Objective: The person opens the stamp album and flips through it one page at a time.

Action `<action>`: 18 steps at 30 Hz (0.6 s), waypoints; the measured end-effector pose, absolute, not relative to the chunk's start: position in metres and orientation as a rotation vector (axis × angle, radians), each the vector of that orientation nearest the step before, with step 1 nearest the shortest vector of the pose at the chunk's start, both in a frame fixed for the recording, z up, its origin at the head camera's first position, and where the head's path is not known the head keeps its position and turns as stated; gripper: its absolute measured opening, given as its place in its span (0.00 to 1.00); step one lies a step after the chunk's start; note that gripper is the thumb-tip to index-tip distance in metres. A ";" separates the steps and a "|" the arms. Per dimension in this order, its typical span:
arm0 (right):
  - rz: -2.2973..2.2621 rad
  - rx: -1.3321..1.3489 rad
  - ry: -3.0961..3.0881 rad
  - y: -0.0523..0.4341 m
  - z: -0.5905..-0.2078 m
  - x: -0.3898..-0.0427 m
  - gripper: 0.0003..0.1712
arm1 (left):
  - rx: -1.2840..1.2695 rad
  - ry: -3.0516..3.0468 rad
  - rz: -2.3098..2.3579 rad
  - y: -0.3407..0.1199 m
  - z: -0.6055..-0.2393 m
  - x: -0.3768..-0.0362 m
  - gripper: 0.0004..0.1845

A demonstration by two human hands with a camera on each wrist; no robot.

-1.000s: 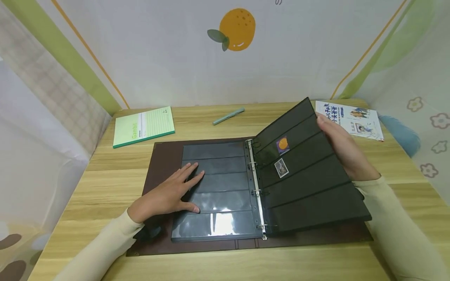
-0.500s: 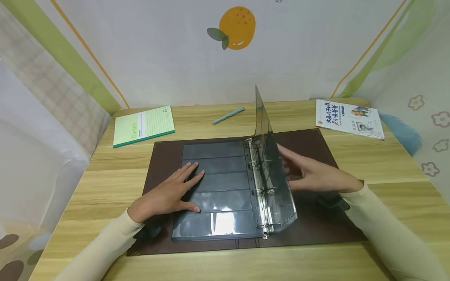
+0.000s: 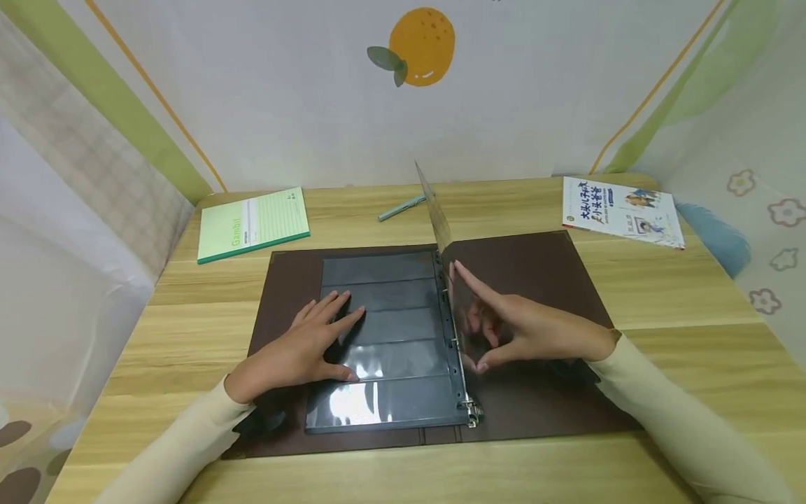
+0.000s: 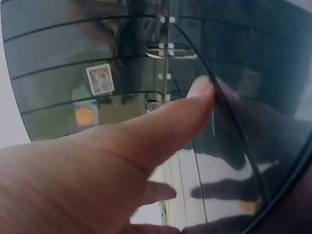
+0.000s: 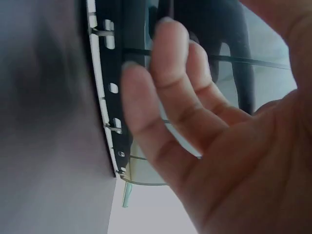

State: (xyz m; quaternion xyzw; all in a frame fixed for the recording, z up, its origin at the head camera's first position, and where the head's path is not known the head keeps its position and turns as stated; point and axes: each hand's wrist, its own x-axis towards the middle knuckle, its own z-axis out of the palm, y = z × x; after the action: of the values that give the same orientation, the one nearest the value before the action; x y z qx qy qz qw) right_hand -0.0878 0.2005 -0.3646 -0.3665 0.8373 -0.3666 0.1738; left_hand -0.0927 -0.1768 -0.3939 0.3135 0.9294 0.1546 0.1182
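Note:
A brown ring binder lies spread on the table, with black pocket pages stacked on its left side. My left hand rests on those pages with fingers spread. Along the metal rings stands a raised pocket page, seen nearly edge-on in the head view. Behind it, on the right, my right hand touches the page with its fingertips, not gripping it. In the left wrist view the raised page carries a grey stamp and a purple stamp with an orange disc.
A green notepad lies at the back left of the wooden table. Behind the binder is a teal pen, partly covered by the raised page. At the back right there is a white booklet. A printed curtain hangs behind.
The page with the stamps has swung from the right up past upright, leaning slightly left. My right hand has moved left with it, from gripping its outer edge to touching its back. My left hand stays put.

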 end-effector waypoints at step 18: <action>-0.941 -1.222 2.534 0.183 -0.386 -0.092 0.64 | 0.660 1.979 1.770 -0.173 -0.367 -0.086 0.36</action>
State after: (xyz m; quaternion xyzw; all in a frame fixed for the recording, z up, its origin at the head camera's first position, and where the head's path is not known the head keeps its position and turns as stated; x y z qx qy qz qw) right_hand -0.0917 0.1834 -0.3855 -0.4102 0.8510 -0.3159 0.0875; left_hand -0.0857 -0.1726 -0.3674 0.2362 0.7084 0.6338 0.2015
